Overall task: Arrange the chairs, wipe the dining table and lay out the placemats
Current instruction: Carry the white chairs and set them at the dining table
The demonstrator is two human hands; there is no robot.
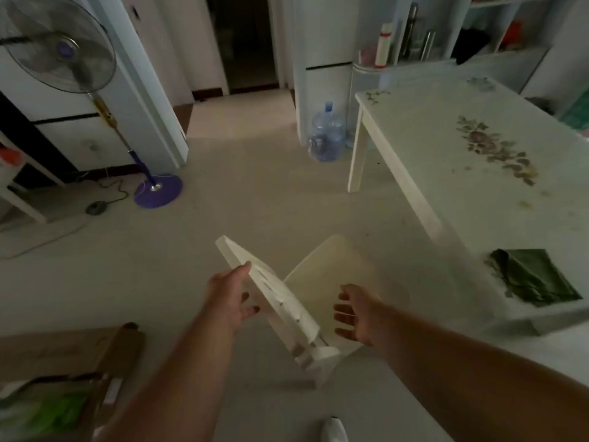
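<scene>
A white chair [334, 282] stands on the floor just left of the dining table [446, 148], its seat turned toward the table. My left hand [231, 298] rests against the top of the chair's slatted backrest [271, 288], thumb on top and fingers underneath. Over the seat hovers my right hand [353, 314], fingers spread, holding nothing. The table is white with a floral pattern and some crumbs or stains. A folded green cloth [532, 279] lies on its near corner.
A purple-based standing fan [95, 100] with a cord on the floor stands at the left. A large water bottle [326, 135] sits by the table's far leg. A cardboard box [63, 378] lies at the lower left. Shelves line the back right wall.
</scene>
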